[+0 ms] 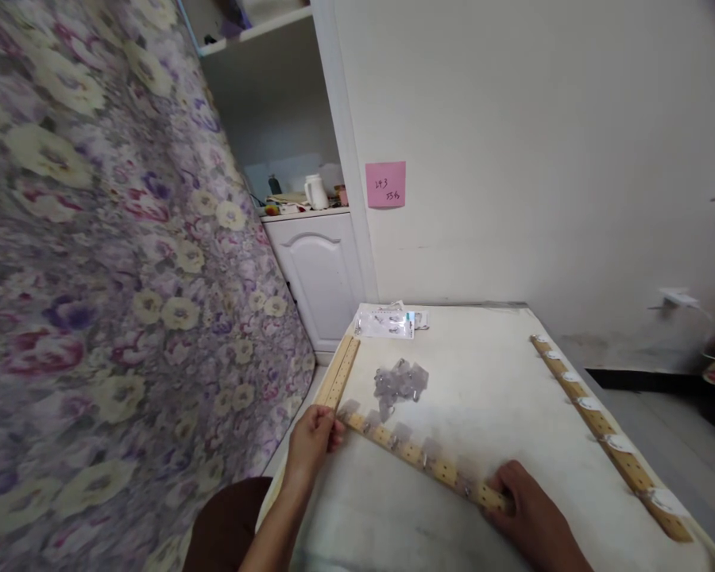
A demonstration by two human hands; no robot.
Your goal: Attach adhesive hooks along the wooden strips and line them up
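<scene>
A narrow wooden strip [438, 467] with drilled holes lies slantwise across the near part of the table, blurred in places. Along it sit several small shiny metal fittings with translucent pieces. My right hand [530, 512] is closed around its right end. At the other end, my left hand [314, 438] has its fingers pinched together on the strip; the exact contact is partly hidden. Just beyond my left hand are bare wooden strips [341, 372] with rows of holes, laid side by side. A pile of greyish translucent pieces with metal bits [400, 385] rests mid-table.
Along the table's right edge lies another wooden strip [620, 457] bearing several white round pieces. Clear packaging with metal parts [384, 322] is at the table's back left. A floral curtain [125, 318] hangs on the left. A pink note [385, 184] is stuck on the wall.
</scene>
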